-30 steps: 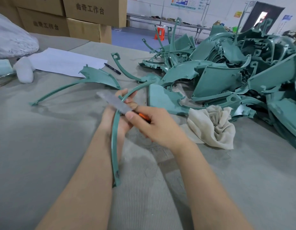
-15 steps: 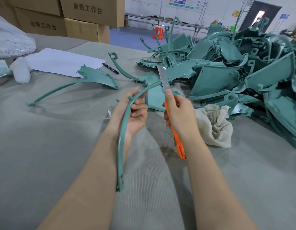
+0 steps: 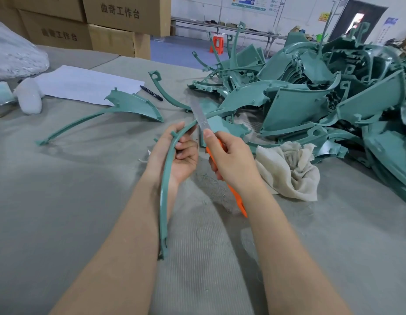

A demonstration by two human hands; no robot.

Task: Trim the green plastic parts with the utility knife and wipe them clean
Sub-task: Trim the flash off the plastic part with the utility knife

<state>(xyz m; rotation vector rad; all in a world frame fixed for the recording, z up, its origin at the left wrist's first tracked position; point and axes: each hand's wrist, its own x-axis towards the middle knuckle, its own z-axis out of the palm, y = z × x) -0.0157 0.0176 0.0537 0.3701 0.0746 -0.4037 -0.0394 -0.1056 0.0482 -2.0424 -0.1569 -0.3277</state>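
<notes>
Two hands are close together over the table (image 3: 61, 201). Our left hand (image 3: 174, 155) is curled round the upper part of a curved green strip (image 3: 165, 185); its long axis runs from near us, beside the left forearm, up toward far right. Our right hand (image 3: 232, 160), just to the right, clamps the utility knife (image 3: 200, 117), blade pointing far and meeting the strip just beyond the left grip. Where the strip ends we cannot tell: it merges with the pile of green parts (image 3: 334, 98) behind.

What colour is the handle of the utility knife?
Orange; the knife handle shows in the head view.
</notes>
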